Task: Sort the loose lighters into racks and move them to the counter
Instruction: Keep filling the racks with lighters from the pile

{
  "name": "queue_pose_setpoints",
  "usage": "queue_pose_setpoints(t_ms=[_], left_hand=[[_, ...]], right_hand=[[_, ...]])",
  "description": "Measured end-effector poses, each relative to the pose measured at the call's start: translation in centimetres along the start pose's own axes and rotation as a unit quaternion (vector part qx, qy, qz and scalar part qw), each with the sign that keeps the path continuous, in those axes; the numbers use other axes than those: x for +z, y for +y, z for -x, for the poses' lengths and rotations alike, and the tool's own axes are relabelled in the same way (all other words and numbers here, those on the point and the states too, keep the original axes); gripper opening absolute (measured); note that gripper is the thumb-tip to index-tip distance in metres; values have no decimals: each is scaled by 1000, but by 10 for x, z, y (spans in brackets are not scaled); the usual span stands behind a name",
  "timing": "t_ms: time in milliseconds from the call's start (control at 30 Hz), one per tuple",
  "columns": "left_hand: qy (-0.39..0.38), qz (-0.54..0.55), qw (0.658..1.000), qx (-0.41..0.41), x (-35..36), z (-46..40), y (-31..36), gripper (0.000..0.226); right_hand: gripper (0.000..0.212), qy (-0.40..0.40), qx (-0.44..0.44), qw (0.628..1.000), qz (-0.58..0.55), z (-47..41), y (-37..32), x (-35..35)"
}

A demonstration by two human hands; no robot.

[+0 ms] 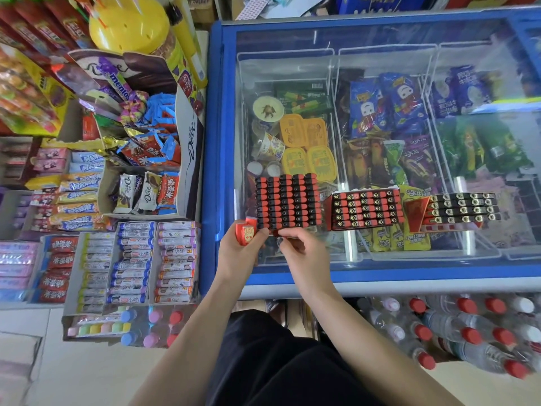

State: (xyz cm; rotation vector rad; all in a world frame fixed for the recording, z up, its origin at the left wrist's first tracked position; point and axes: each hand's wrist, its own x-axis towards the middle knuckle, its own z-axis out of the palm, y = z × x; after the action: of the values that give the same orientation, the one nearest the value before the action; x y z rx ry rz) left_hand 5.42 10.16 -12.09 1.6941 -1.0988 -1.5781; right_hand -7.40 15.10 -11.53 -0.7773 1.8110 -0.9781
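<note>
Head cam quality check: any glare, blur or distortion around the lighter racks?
Head view: soft glare streaks on the freezer lid, mostly far side; strong wide-angle bending at the edges; the three lighter racks read sharp; right hand fingertips slightly motion-blurred; left hand clear, gripping red lighters; even lighting, no hard shadows.

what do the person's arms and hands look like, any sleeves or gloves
Both forearms are bare to the bottom of the frame, with no sleeves showing. The left hand and right hand wear no gloves; no rings, watch or bracelets show. Dark clothing shows below.
</note>
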Motion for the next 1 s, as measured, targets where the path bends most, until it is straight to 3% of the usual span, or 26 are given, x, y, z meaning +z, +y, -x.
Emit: queue_pose_setpoints(t_ms=[233, 333, 467, 700, 800, 1000], left_hand=[[24, 33, 998, -48, -3, -1, -4, 21], [21, 68, 995, -71, -2, 2, -1, 21], [14, 56, 996, -69, 0, 4, -2, 30], [16, 157, 981, -112, 12, 13, 13, 40], [44, 148, 981, -115, 12, 15, 11, 36], [69, 94, 987, -113, 12, 21, 5, 56]], right_hand=[[13, 39, 117, 992, -23, -10, -2, 7], [28, 40, 199, 978, -39, -14, -2, 11], [36, 15, 244, 965, -94, -15, -6, 10], [22, -139, 211, 962, -105, 4, -21, 2], [21, -150, 138, 979, -13, 12, -24, -1], [15, -176, 123, 976, -40, 15, -19, -6]])
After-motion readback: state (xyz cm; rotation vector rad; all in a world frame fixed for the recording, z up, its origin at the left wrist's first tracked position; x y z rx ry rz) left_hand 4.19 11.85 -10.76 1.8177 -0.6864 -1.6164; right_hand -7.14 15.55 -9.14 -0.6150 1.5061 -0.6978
